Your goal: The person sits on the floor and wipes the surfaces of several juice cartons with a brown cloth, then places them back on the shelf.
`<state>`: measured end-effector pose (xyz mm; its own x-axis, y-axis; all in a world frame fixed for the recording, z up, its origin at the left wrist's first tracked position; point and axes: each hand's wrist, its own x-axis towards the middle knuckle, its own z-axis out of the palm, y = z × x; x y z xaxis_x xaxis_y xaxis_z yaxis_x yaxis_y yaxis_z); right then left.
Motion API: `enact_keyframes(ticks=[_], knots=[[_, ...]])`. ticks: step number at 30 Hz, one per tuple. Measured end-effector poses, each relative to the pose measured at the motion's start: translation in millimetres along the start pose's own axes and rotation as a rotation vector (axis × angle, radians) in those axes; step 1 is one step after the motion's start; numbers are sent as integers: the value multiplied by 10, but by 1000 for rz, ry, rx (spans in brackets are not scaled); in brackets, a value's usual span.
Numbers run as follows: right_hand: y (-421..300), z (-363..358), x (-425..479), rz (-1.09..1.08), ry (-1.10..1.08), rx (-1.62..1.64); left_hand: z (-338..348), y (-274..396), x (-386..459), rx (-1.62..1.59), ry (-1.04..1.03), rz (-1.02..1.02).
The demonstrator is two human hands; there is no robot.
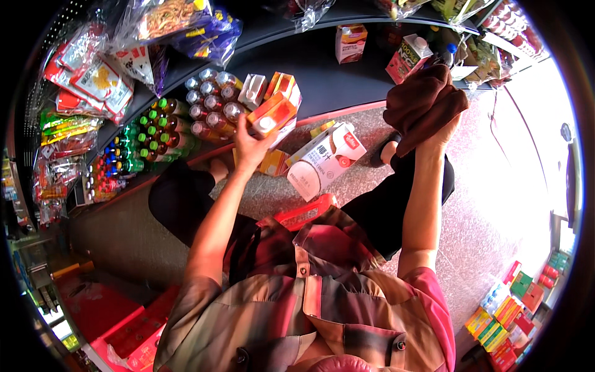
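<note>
In the head view, my left hand [251, 148] grips an orange carton with a white cap [273, 114] at the front edge of the bottom shelf. A second orange carton [280, 85] and a white carton [253, 90] stand just behind it. To its left are several capped drink bottles [213, 103] in rows. My right hand [447, 135] is wrapped around a dark brown cloth [418, 104], raised over the right end of the shelf edge. Between my feet, a large white coconut-drink carton [327, 160] lies on the floor.
The dark shelf [311, 79] also carries a small carton [351, 44] and a pink carton [409, 58]. Green-capped bottles [162, 125] stand farther left, below hanging snack packets [95, 86]. A red plastic edge [307, 211] shows beneath me. Stacked boxes [502, 316] stand lower right.
</note>
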<state>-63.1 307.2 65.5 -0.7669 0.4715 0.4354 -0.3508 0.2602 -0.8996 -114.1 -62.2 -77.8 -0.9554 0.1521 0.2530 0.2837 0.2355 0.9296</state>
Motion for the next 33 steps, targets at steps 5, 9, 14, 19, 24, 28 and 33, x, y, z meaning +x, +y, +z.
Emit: enact_keyframes(ticks=[5, 9, 14, 19, 24, 28, 33], knots=[[305, -213, 26, -49, 42, 157, 807, -241, 464, 59, 91, 133], [240, -327, 44, 177, -23, 1067, 1333, -445, 744, 85, 139, 53], [176, -423, 56, 182, 195, 859, 1678, -844, 962, 265, 221, -12], [358, -596, 60, 76, 14, 981, 1680, -980, 829, 309, 220, -49], [464, -646, 44, 176, -30, 1362, 1496, -509, 827, 572, 83, 8], [578, -685, 199, 300, 80, 1440, 1556, 270, 1246, 786, -10, 231], [622, -834, 697, 292, 72, 1312, 1923, -149, 2436, 606, -198, 133]])
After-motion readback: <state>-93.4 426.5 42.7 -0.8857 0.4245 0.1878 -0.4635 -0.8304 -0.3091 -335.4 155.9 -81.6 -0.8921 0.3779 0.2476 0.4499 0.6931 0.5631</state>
